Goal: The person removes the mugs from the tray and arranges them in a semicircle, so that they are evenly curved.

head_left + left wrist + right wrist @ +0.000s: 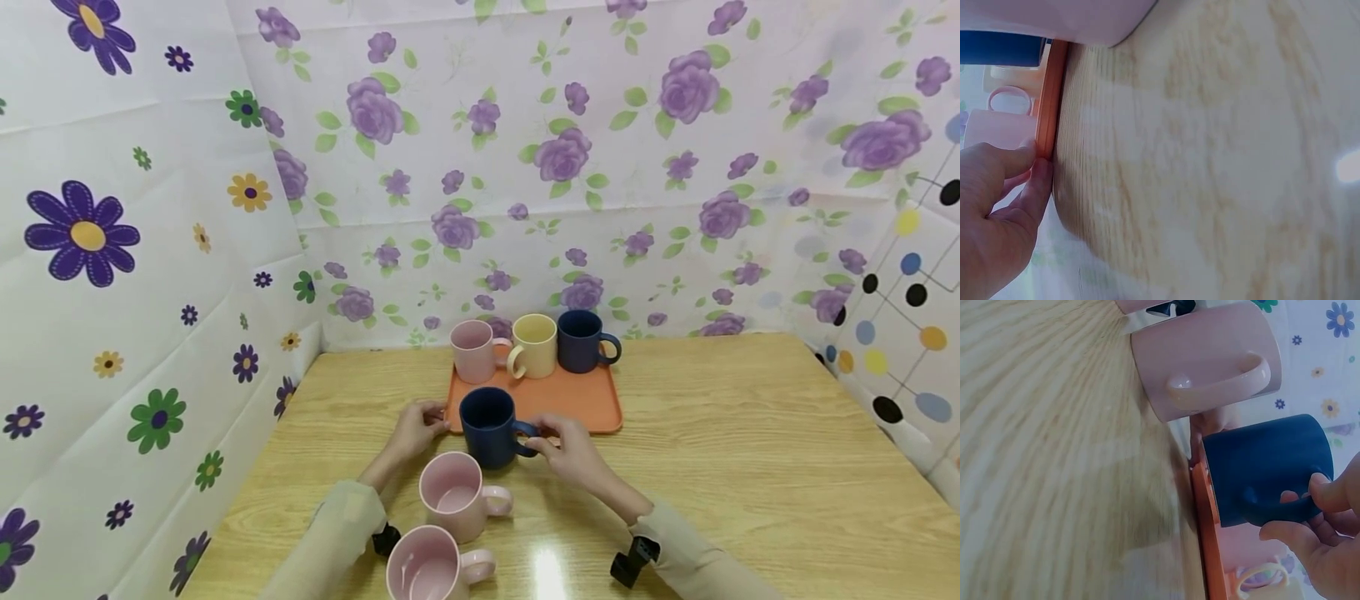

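Note:
My right hand (572,450) grips the handle of a dark blue mug (487,429), fingers and thumb round it. That mug is upright and overlaps the front edge of an orange tray (592,400). At the tray's front left corner, my left hand (414,429) pinches the rim between thumb and fingers, plain in the left wrist view. On the tray's back part stand a pink mug (474,354), a yellow mug (534,346) and a second dark blue mug (577,342). The right wrist view shows the held mug (1266,462) close over the tray's rim (1207,531).
Two more pink mugs stand on the wooden table between my forearms, one (453,500) behind the other (427,571), handles to the right. A flowered cloth (525,208) hangs at the table's back edge, with another patterned cloth (172,333) on the left.

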A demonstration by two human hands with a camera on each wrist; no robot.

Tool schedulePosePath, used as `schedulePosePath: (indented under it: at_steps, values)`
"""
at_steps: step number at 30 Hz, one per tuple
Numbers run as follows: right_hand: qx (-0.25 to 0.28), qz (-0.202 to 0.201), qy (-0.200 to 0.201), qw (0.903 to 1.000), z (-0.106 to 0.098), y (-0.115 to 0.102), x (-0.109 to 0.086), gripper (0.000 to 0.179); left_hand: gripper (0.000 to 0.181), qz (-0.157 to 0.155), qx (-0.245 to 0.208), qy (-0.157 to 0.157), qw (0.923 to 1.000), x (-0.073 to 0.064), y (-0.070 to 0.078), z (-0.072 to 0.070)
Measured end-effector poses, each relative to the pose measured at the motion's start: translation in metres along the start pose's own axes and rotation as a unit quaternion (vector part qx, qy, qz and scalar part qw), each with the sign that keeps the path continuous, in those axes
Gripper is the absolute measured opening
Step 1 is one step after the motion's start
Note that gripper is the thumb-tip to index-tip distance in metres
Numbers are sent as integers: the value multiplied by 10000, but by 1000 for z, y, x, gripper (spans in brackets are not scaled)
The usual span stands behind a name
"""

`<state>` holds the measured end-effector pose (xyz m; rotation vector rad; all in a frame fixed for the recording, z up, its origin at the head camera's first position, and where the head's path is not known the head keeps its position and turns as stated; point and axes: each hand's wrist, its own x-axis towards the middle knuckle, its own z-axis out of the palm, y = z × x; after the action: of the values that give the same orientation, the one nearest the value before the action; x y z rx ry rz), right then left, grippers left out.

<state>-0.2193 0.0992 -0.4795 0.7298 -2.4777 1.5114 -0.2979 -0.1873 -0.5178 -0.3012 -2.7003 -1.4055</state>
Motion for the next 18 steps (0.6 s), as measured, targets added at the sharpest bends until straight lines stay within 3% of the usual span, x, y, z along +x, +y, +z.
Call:
schedulePosePath:
  at_steps: [12, 18]
  values:
    - [-41, -204, -233, 9995, -8, 3, -9, 11, 32, 38, -94, 45, 9999, 0, 2, -1]
    - [-10, -86, -378, 9992, -10, 6, -14, 8, 31, 79, -20, 69, 9999, -1, 1, -1]
